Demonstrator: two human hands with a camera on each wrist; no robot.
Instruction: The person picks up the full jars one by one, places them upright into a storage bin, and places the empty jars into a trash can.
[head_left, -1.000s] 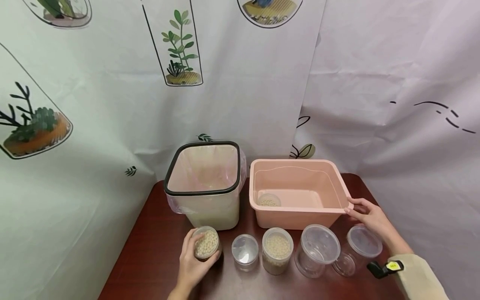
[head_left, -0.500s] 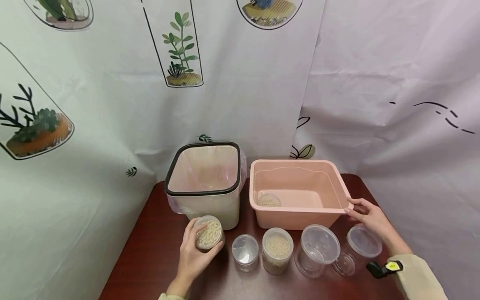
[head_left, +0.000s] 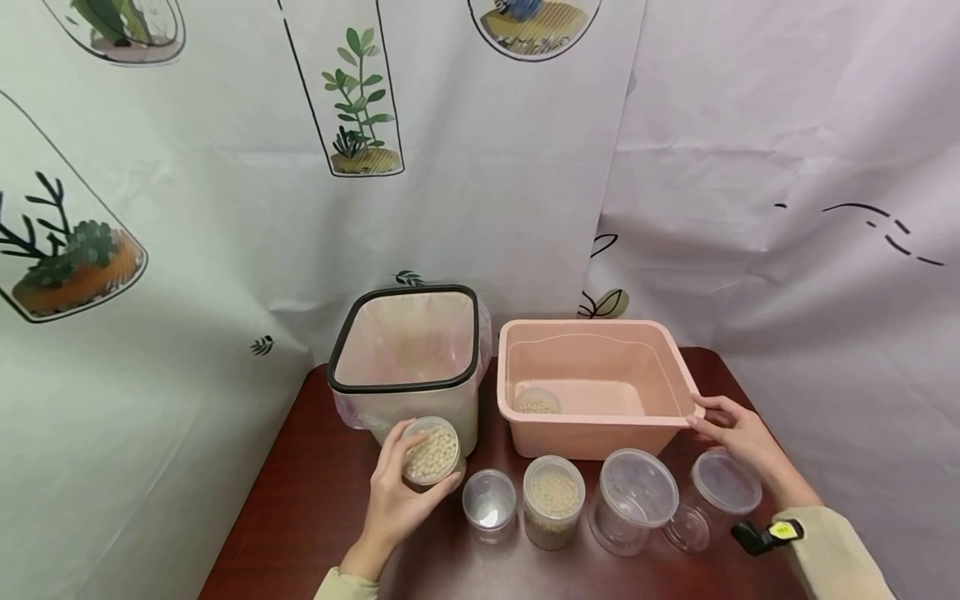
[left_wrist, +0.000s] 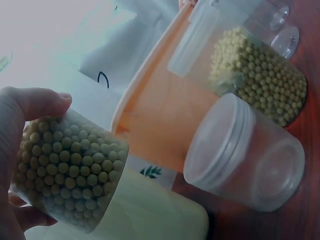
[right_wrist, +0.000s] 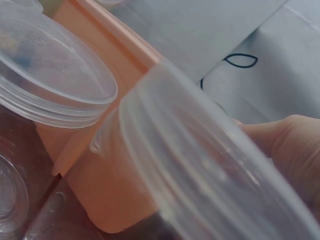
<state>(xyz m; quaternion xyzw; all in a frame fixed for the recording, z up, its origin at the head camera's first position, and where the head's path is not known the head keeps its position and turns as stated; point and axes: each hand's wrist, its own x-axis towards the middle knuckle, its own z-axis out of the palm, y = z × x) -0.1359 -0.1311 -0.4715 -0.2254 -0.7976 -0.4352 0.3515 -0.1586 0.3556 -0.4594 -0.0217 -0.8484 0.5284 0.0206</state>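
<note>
A clear plastic jar of round, pale dried beans [head_left: 433, 458] is to the left of the pink basin [head_left: 600, 419] and nearer the person, in front of the lined waste bin [head_left: 405, 388]. The left hand [head_left: 397, 497] grips it around the upper part, thumb on one side and fingers on the other; it appears lifted off the table [head_left: 292, 508]. The right hand [head_left: 742, 439] pinches the basin's rim at its near right corner.

Packed with beans, the jar probably feels fairly heavy for its size, and its smooth, stiff wall could slip in dry fingers. A wrap around the body just under the lid looks the surest hold; squeezing the lid alone seems riskier. It is unlikely to break easily.

A small bean jar [head_left: 537, 403] sits in the basin's left end. In front of the basin stand another bean jar [head_left: 553, 500], a small empty jar [head_left: 490, 505] off the left corner, and a wide empty jar [head_left: 637, 496].
</note>
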